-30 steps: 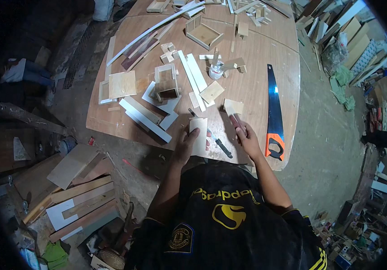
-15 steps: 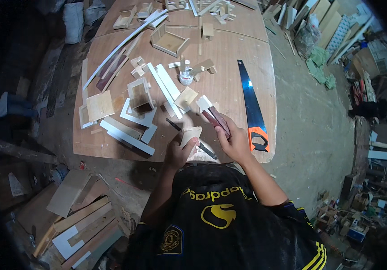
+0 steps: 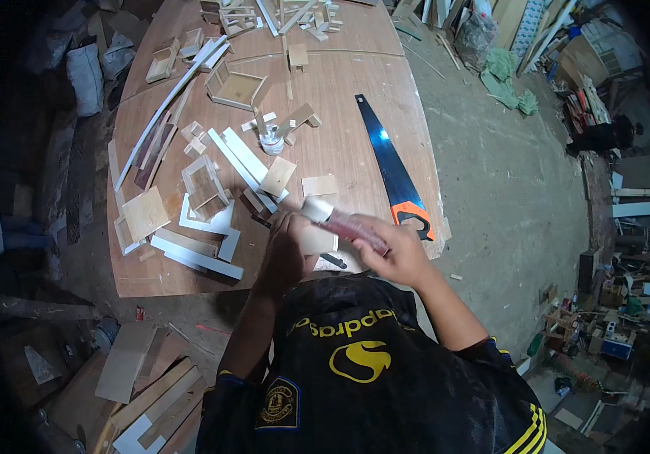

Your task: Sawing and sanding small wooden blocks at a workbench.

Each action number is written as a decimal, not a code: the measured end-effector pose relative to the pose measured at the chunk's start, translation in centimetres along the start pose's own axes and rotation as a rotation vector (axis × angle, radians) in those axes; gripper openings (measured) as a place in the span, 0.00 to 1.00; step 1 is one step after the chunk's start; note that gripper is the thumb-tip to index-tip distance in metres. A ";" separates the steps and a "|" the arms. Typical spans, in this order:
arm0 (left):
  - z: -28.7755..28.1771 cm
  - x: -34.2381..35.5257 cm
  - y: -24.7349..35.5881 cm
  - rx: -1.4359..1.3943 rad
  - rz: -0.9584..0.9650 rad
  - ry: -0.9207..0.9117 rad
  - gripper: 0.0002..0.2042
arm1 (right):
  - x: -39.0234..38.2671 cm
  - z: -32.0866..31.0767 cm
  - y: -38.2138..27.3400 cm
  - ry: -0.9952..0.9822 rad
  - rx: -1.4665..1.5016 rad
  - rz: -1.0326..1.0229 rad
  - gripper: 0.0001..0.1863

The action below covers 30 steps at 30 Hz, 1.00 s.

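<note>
The reddish-brown wooden piece [image 3: 361,231] is blurred, and whether the pale end [image 3: 316,209] at its left belongs to it is hard to make out. The left grip [image 3: 286,237] is closed around the pale wooden block [image 3: 320,241] and hides its left part; the block juts out to the right of the fingers, over the near edge of the desk [image 3: 332,113]. The right grip [image 3: 394,250] clasps the reddish-brown wooden piece, which points leftward across the block; I cannot tell whether they touch. A dark tool [image 3: 333,262] lies under them, its middle covered. The black shirt [image 3: 416,386] hides part of the near edge. Bare desk top stretches between the flat wood piece [image 3: 320,185] and the saw [image 3: 391,163], whose orange handle sits by the near right corner.
</note>
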<state>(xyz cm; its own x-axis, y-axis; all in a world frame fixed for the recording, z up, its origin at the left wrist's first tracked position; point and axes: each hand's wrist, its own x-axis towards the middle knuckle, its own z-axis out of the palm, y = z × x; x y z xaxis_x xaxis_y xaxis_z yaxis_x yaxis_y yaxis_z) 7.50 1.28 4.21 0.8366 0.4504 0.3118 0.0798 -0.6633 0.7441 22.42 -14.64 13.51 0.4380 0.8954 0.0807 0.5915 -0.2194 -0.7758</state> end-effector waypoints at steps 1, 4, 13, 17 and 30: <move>0.1 0.2 0.0 -0.003 0.008 -0.003 0.20 | -0.2 -0.2 0.0 -0.067 -0.111 -0.087 0.20; 1.0 0.3 -0.8 -0.010 0.009 -0.134 0.24 | -0.3 0.5 3.5 -0.033 -0.262 0.059 0.21; 0.6 -0.2 1.2 -0.040 -0.251 -0.070 0.28 | -1.0 -0.9 2.0 0.081 0.063 0.069 0.19; 0.1 0.1 1.1 -0.143 -0.349 -0.131 0.29 | -0.9 -1.0 2.2 0.070 0.082 0.074 0.19; 1.3 -0.2 2.9 -1.302 -0.681 -0.016 0.13 | -1.3 1.7 -0.8 0.173 0.015 0.157 0.29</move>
<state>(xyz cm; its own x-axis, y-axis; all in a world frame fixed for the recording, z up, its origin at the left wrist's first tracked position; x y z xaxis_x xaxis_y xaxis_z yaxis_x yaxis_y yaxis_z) 8.27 -1.48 5.53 0.8447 0.4364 -0.3099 -0.0742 0.6688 0.7398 20.18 -14.94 12.96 0.6346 0.7703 0.0634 0.4974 -0.3442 -0.7963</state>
